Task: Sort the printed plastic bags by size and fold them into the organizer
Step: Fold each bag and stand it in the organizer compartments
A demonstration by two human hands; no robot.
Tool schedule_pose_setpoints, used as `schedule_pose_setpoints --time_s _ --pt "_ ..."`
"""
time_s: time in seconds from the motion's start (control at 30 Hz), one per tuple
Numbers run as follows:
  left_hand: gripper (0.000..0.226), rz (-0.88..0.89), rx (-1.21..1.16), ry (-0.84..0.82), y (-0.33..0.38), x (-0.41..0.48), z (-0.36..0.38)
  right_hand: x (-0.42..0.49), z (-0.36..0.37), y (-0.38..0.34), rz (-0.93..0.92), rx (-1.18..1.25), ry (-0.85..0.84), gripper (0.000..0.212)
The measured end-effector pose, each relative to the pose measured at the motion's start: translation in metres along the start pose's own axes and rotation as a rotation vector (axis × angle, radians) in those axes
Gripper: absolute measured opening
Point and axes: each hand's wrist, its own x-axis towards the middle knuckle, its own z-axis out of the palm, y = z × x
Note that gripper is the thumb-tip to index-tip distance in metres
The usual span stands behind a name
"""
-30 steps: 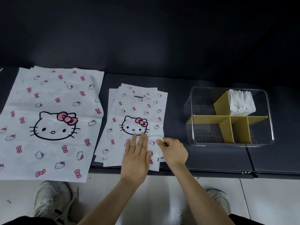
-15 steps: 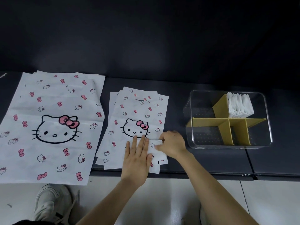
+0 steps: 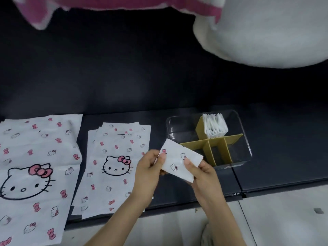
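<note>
Head view, lower centre: left hand (image 3: 150, 167) and right hand (image 3: 202, 173) hold a small folded white plastic bag with pink cat print (image 3: 179, 160) just above the dark table (image 3: 284, 157). Each hand pinches one end, thumb on top. The bag looks light, thin, floppy and slick, so best gripped across the fold edges to stop it springing open. Left of the hands lies the medium flat bag pile (image 3: 117, 166), and far left the large bag pile (image 3: 35, 166). Centre right, beyond the hands, is a clear plastic organizer with yellow dividers (image 3: 245, 144), with folded white bags (image 3: 215, 126) in its rear right compartment.
</note>
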Motion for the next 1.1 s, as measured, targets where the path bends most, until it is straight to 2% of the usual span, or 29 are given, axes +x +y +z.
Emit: schedule_pose_setpoints --time_s 0.07,0.13,0.23,0.33,0.43,0.53,0.6,0.7,0.87,1.03,1.1 --pt "0.013 0.042 0.069 -0.102 0.006 0.011 0.030 0.002 -0.022 -0.017 -0.076 0.044 0.140 0.018" --pt "0.012 0.164 0.258 -0.174 0.008 0.024 0.058 0.008 -0.049 -0.036 -0.144 0.058 0.321 0.016" --pt "0.021 0.459 0.639 -0.186 0.009 0.049 0.094 0.020 -0.089 -0.067 -0.258 0.009 0.590 0.011" --pt "0.028 0.807 0.972 -0.244 0.013 0.082 0.128 0.036 -0.116 -0.092 -0.367 -0.179 0.701 0.005" --pt "0.039 0.870 1.293 -0.481 0.022 0.107 0.158 0.062 -0.132 -0.104 -0.421 -0.375 0.700 0.022" --pt "0.045 0.904 1.546 -0.573 0.022 0.129 0.168 0.083 -0.132 -0.113 -0.423 -0.543 0.670 0.025" --pt "0.042 0.919 1.511 -0.607 0.019 0.136 0.161 0.094 -0.128 -0.117 -0.421 -0.631 0.633 0.030" --pt "0.041 1.058 1.523 -0.526 0.009 0.140 0.145 0.107 -0.120 -0.121 -0.434 -0.749 0.544 0.031" --pt "0.045 1.049 1.542 -0.479 -0.001 0.135 0.133 0.126 -0.101 -0.125 -0.434 -1.017 0.413 0.045" --pt "0.044 1.077 1.484 -0.418 -0.003 0.131 0.134 0.159 -0.082 -0.124 -0.348 -1.345 0.282 0.040" --pt "0.045 1.068 1.453 -0.429 -0.005 0.132 0.133 0.168 -0.077 -0.121 -0.301 -1.397 0.236 0.040"
